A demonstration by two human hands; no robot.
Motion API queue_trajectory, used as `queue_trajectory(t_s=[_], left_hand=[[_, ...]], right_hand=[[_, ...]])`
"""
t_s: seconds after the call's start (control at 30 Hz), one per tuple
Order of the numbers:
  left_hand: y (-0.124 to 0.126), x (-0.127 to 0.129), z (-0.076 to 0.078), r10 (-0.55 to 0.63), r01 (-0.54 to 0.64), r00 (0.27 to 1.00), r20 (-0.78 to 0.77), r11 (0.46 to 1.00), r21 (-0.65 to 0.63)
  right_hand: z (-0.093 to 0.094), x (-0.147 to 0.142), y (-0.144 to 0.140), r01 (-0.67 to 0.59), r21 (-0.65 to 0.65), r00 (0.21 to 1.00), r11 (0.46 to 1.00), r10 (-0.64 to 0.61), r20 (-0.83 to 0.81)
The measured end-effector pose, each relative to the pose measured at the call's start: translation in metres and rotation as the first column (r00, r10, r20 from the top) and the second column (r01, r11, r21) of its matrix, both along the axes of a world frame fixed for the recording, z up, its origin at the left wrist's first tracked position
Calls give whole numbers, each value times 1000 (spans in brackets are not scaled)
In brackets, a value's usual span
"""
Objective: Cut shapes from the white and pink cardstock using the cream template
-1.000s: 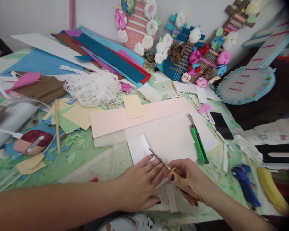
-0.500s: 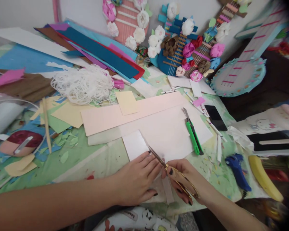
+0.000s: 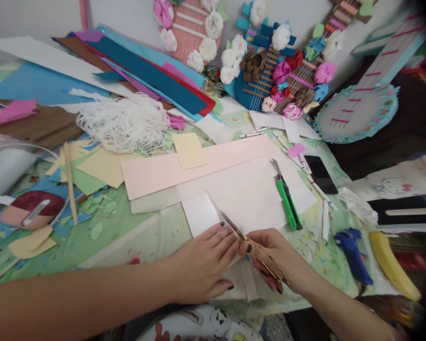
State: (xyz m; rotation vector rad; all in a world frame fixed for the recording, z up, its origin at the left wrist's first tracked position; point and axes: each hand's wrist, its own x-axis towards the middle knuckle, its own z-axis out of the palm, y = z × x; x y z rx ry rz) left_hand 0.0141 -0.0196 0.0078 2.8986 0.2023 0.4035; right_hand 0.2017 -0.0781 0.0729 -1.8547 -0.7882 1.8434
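Note:
My right hand (image 3: 270,258) grips gold scissors (image 3: 250,244) whose blades point up-left into a small white paper piece (image 3: 199,212) at the table's near edge. My left hand (image 3: 202,265) lies flat with fingers spread, pressing that white piece down just left of the blades. A cut white strip (image 3: 249,280) lies between my two hands. The white piece overlaps a larger pale pink sheet (image 3: 255,194).
A green utility knife (image 3: 287,200) lies right of the sheet, a black phone (image 3: 320,173) beyond it. A blue glue gun (image 3: 353,255) and yellow banana-shaped object (image 3: 390,270) sit at right. White string tangle (image 3: 126,123), coloured paper sheets (image 3: 152,76), and paper-flower guitars (image 3: 270,71) stand farther back.
The scissors have advanced slightly up-left along the white piece, and my left fingers shifted a little with it. The view drifted slightly.

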Motion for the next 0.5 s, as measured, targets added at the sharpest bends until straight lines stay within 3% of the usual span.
queue_trajectory(t_s=[0.5], left_hand=[[0,-1,1,8,-8,1000,10,1000,22]], right_hand=[[-1,2,3,-34,25,999,999,33,36]])
